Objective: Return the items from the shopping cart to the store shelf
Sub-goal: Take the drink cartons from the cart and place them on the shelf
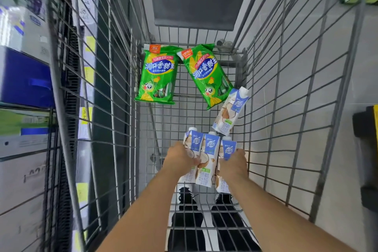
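Both my arms reach down into the wire shopping cart (272,92). Three blue-and-white drink cartons stand side by side near the cart's near end. My left hand (180,156) grips the left carton (193,142), with the middle carton (208,155) pressed against it. My right hand (234,164) grips the right carton (229,149). A fourth carton (231,110) lies tilted on the cart floor further away, at the right. Two green snack bags (157,75) (206,73) lie at the far end of the cart.
Store shelving with boxes (24,80) and yellow price tags (87,114) runs along the cart's left side. Grey tiled floor lies to the right, with a black and yellow object (368,149) at the right edge. My shoes (186,198) show through the cart's bottom.
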`<state>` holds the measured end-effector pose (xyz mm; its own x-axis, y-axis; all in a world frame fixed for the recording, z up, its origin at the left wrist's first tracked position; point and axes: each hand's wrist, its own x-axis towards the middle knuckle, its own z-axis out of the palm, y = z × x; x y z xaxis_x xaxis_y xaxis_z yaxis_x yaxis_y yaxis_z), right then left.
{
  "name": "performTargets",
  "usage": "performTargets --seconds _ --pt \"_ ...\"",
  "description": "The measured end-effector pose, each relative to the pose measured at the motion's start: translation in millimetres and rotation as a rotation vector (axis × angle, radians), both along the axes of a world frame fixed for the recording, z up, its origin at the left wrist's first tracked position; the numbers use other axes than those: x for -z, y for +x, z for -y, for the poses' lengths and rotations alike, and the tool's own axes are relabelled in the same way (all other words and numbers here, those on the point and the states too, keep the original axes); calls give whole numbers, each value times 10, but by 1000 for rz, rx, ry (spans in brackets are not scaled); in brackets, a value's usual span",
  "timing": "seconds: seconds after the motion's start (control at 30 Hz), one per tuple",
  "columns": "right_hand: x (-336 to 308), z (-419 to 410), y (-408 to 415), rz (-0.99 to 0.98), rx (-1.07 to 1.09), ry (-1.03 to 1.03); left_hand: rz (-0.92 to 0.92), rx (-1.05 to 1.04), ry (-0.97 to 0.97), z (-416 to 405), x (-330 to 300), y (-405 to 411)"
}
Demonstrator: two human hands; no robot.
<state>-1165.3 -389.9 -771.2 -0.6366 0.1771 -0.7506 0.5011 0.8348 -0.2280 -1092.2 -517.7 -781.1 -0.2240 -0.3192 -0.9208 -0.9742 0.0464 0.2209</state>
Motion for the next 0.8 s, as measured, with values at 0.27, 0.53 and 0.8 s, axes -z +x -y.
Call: performTargets --seconds 0.27,0.53,0.8 --pt "-75 62 51 23 -246 136 -14 -132 -12 36 4 18" --pt "-228 19 -63 30 -246 -36 -90 -259 -28 49 -161 62" --pt "-1278 395 -498 -71 -321 -265 -318 -574 30 426 -1208 73"
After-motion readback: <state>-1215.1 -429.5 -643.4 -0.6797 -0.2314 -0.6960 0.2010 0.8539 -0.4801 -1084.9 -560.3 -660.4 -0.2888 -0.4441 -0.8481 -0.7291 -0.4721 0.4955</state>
